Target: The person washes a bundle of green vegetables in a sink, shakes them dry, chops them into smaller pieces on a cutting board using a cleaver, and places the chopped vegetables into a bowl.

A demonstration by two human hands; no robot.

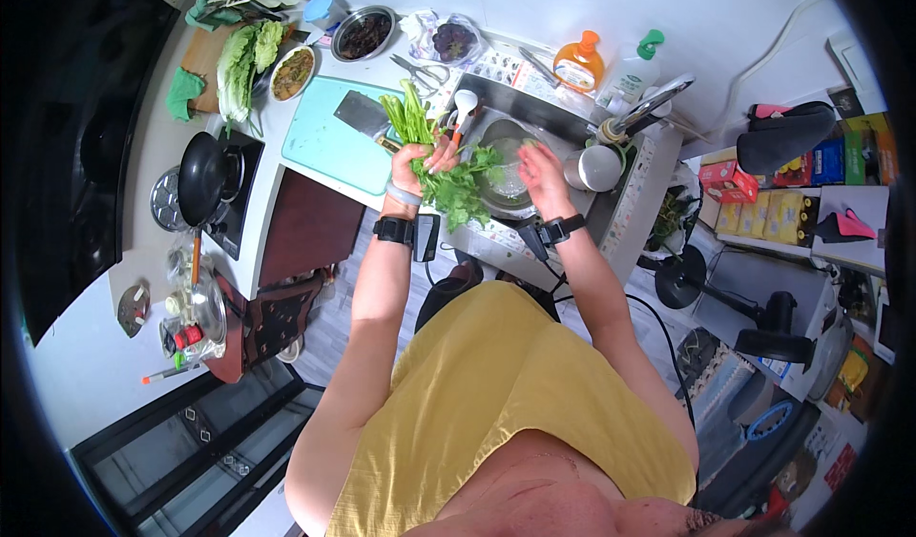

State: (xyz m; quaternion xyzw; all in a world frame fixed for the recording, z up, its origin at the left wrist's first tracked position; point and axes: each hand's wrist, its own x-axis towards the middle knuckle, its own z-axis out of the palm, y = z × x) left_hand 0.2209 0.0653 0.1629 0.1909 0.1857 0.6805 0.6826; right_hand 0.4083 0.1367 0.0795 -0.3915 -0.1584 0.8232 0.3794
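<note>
My left hand [415,168] is closed around a bunch of leafy green herbs [458,193], its stalks pointing up and its leaves hanging by the sink's near edge. Over the right side of a metal bowl of water [508,172] in the sink [558,118] is my right hand [540,172], fingers spread and apparently holding nothing. Left of the herbs, a cleaver [361,113] lies on a light-green cutting board [329,136]. A white-headed peeler or brush [465,100] rests near the sink's left corner.
A faucet [655,104] and a cylindrical container [600,168] stand at the sink's right. Behind it are orange [578,65] and clear [630,68] pump bottles. Scissors [422,72] lie behind the board. Left are leafy cabbage [236,72], a bowl of food [292,73] and a black wok [204,179].
</note>
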